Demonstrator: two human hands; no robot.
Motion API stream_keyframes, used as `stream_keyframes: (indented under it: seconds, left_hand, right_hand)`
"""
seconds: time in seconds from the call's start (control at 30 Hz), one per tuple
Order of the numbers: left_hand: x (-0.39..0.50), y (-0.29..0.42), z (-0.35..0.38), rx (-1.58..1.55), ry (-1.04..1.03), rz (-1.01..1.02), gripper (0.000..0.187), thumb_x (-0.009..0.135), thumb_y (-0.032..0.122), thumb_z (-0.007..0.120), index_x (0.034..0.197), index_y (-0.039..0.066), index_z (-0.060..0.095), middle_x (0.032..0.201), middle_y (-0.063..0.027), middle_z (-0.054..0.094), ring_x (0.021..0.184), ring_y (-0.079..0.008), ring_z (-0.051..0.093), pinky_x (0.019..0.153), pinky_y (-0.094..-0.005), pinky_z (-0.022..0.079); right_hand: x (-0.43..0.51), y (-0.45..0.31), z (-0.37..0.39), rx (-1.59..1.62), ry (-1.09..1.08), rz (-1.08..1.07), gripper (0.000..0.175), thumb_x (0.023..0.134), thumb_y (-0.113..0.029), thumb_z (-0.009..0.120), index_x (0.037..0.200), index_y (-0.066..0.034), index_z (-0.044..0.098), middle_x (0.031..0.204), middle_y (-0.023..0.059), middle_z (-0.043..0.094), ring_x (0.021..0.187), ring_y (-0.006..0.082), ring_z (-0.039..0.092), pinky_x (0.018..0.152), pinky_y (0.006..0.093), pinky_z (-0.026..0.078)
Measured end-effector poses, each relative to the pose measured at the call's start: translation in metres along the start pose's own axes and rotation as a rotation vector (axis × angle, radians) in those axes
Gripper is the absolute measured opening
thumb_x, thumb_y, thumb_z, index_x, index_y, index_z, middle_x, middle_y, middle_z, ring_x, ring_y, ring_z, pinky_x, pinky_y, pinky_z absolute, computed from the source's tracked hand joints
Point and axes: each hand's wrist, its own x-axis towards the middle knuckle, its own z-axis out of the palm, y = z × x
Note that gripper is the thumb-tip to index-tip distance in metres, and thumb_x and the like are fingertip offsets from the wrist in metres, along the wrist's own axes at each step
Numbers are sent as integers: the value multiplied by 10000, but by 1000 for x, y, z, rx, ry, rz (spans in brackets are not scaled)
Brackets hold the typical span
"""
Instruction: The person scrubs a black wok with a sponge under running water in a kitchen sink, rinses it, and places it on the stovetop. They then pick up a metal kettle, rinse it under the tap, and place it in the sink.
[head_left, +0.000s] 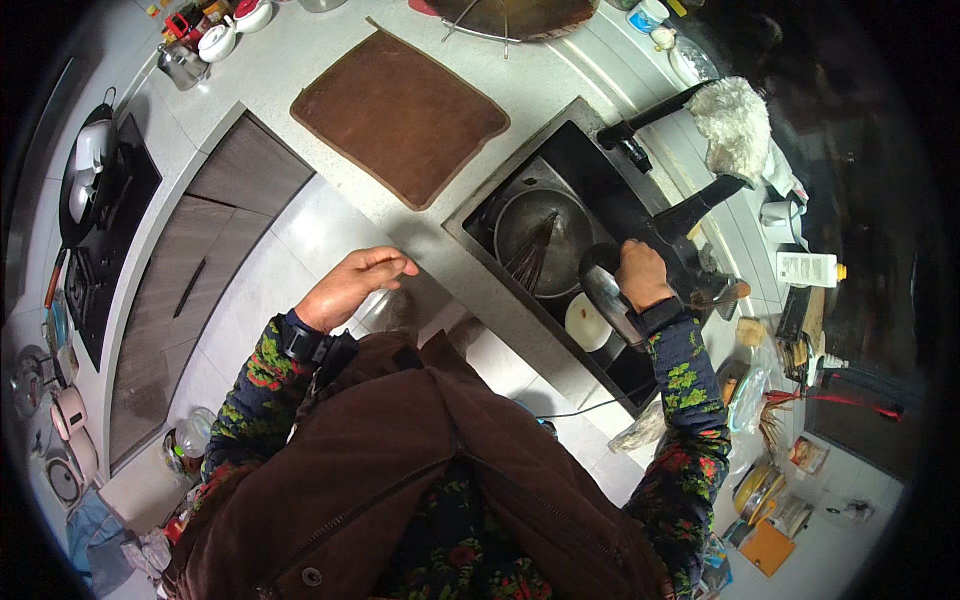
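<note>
My right hand (642, 276) is over the black sink (553, 161), gripping a shiny metal vessel with a black handle (609, 298); its exact kind is partly hidden by the hand. Left of it, a round metal pot (559, 202) sits in the sink with a dark bundled-stick brush (531, 259) leaning inside. Below the vessel lies a whitish round dish (585, 322), partly covered by it. My left hand (358, 285) holds nothing; its fingers are loosely bent in the air, just off the counter's front edge.
A brown mat (401, 112) lies on the pale counter (337, 172). The black faucet (630, 139) reaches over the sink; a fluffy white cloth (731, 127) hangs behind. A white bottle (806, 268) stands at right. At left are a wok (90, 180) and stove (112, 262).
</note>
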Motion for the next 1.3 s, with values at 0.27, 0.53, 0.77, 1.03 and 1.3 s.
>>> stream_keyframes:
  seconds: [0.27,0.53,0.77,1.03,1.3]
  left_hand:
    - [-1,-6,-8,-20,18,19,249,993,270,521,1075,59,625,1107,-29,634,1054,-117,552,973,-310,415]
    - [0,-9,-16,-43,22,38,253,999,254,506,1075,47,632,1103,-36,636,1046,-120,556,961,-306,419]
    - [3,-6,-19,-47,27,19,251,999,254,508,1083,50,628,1105,-33,637,1035,-115,554,958,-302,419]
    - [6,-1,-23,-37,21,24,258,1001,258,506,1094,50,626,1112,-32,637,1038,-113,555,965,-301,415]
    - [14,2,-26,-48,6,26,263,1008,258,500,1099,47,628,1109,-33,640,1036,-114,559,961,-302,418]
  right_hand:
    - [21,-15,-3,-48,-2,-93,121,816,-80,546,871,-32,643,920,172,671,878,348,665,758,427,543]
    - [32,-27,1,-102,-73,-92,136,818,-76,550,895,-35,655,923,169,682,881,340,678,749,422,554]
    - [37,-30,5,-164,-156,-98,150,831,-89,546,915,-49,664,960,155,687,917,322,677,770,408,555]
    - [41,-32,4,-98,-148,-147,158,838,-104,530,912,-46,658,959,159,680,930,330,665,794,429,546]
    - [44,-39,-2,-145,-145,-135,153,826,-91,562,899,-37,684,945,162,698,931,322,681,781,430,556]
